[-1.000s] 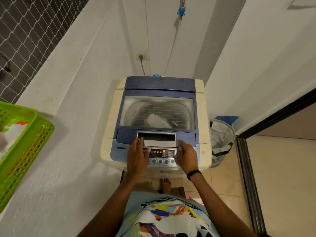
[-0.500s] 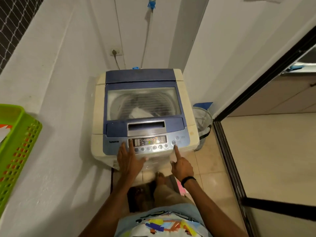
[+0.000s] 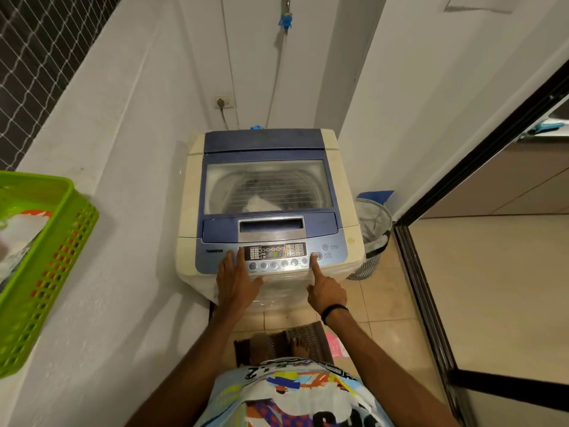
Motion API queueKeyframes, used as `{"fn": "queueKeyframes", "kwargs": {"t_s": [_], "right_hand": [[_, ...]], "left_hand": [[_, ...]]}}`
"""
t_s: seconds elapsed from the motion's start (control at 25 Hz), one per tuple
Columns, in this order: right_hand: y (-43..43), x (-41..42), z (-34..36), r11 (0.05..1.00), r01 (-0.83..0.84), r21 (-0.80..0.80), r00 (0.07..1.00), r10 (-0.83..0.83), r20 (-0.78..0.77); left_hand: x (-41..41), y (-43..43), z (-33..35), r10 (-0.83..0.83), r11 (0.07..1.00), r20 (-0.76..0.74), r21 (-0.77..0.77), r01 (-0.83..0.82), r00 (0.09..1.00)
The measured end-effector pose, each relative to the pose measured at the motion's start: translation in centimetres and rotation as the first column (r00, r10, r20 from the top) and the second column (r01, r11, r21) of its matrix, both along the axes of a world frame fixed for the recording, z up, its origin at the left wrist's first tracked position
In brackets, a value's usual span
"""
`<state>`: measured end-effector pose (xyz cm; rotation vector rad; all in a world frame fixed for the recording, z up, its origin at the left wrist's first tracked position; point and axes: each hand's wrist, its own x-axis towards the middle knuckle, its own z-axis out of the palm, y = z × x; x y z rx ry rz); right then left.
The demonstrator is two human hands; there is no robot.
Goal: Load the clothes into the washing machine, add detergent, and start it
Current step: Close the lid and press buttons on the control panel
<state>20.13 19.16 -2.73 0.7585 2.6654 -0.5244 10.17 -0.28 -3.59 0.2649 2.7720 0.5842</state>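
The top-loading washing machine stands at centre frame against the white wall, lid shut, clothes visible through its window. On the control panel, the right hand presses its straight index finger on the start button at the panel's right end, other fingers curled. The left hand lies flat, fingers spread apart, on the panel's left end. A green basket sits at left; a hamper stands right of the machine.
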Motion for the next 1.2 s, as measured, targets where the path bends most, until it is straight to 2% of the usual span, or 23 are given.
{"fn": "queueKeyframes", "kwargs": {"t_s": [0.28, 0.84, 1.0, 1.2], "right_hand": [[-0.7, -0.2, 0.8, 0.994, -0.108, -0.014, 0.992, 0.109, 0.071], [-1.8, -3.8, 1.8, 0.971, -0.195, 0.142, 0.963, 0.161, 0.218], [-0.4, -2.7, 2.1, 0.990, -0.135, 0.037, 0.982, 0.128, 0.142], [1.8, 1.1, 0.7, 0.998, 0.004, -0.067, 1.000, -0.004, -0.001]], "left_hand": [[0.1, 0.0, -0.6, 0.018, 1.000, -0.008, -0.012, -0.018, 1.000], [0.1, 0.9, -0.4, 0.048, 0.998, -0.009, -0.029, -0.048, 0.999], [0.0, 1.5, 0.5, 0.074, 0.997, -0.005, 0.009, -0.074, 0.997], [0.3, 1.1, 0.7, 0.121, 0.989, 0.010, 0.081, -0.121, 0.993]]}}
